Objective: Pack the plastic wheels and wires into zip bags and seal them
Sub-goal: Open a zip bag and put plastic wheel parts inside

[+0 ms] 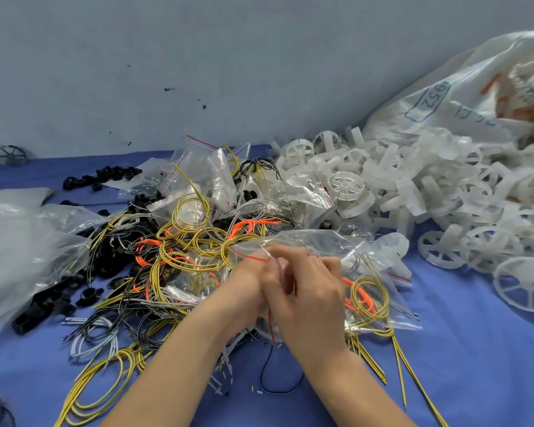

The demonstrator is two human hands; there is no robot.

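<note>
- Hands meet over the middle of the blue-covered bench, the left hand and the right hand touching each other.
- Both have curled fingers, and each grip pinches the edge of a clear plastic zip bag with a red seal strip.
- The bag spreads out to the right, under and past the right hand. Coiled yellow-and-black and orange wires show inside it. Its exact outline among the other clear bags cannot be told.
- A loose tangle of yellow-and-black, orange, white and black wires lies on the bench just left of and beyond the hands.
- A heap of translucent white plastic wheels covers the right side of the bench, spilling from a white woven sack with blue print.
- Small filled zip bags are piled behind the tangle.
- Black plastic parts lie at the left, beside a large clear plastic bag.
</note>
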